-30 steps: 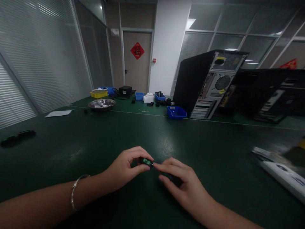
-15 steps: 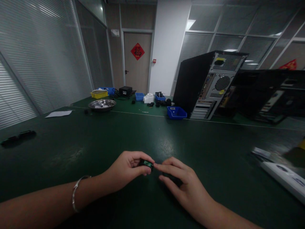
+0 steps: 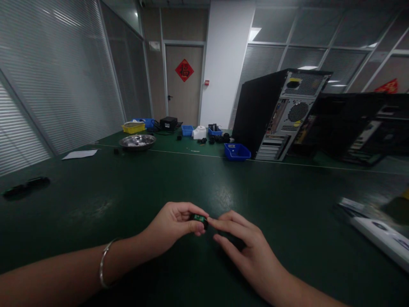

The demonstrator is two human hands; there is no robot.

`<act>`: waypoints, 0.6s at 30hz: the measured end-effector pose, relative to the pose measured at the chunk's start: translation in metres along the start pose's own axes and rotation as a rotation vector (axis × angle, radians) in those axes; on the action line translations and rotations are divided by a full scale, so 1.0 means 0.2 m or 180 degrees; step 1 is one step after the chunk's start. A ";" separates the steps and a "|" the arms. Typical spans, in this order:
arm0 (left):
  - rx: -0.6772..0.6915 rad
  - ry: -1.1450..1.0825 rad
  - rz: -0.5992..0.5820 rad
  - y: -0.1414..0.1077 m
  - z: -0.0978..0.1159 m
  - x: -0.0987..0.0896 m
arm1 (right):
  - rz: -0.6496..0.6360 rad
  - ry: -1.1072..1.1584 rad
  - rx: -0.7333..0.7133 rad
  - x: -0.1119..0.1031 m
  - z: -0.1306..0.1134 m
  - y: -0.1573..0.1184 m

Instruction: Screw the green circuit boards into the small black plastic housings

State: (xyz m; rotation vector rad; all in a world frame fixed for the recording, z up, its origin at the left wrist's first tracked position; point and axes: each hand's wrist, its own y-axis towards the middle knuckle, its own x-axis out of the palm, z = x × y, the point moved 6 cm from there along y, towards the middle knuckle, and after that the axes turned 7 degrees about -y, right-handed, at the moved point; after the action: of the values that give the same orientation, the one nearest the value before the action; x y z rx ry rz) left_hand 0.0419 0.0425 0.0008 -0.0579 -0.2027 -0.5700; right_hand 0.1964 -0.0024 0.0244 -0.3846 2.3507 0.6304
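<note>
Left hand (image 3: 169, 226) had small part (image 3: 199, 218) pinched in fingers over green surface (image 3: 143, 183); right hand (image 3: 249, 243) had fingers apart, 1 tip near part's end. Kinda risky: sideways nudge could've popped it loose.

The left hand (image 3: 171, 226) has turned the small black-and-green part (image 3: 199, 218) slightly.

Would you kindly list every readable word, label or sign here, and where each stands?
"福" on the red diamond on the door.
Too small or blurred to read: marks on the small part in the left hand, red wall sign, black box, white case, red decoration.
</note>
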 end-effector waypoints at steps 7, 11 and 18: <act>0.0064 0.0028 -0.0049 0.01 0.00 -0.01 | 0.0023 0.0128 -0.0029 0.00 -0.01 0.01; 0.0033 0.0072 -0.0042 0.01 0.00 -0.01 | -0.0083 0.0078 0.0000 0.00 -0.01 0.01; -0.0122 0.0061 -0.0028 0.01 -0.02 -0.01 | -0.0170 0.0053 0.0074 0.00 -0.01 0.01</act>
State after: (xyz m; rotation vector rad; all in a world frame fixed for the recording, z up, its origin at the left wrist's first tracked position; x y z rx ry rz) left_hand 0.0420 0.0452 -0.0031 -0.0886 -0.1736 -0.5830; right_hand 0.1938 -0.0023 0.0263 -0.4421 2.3535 0.5761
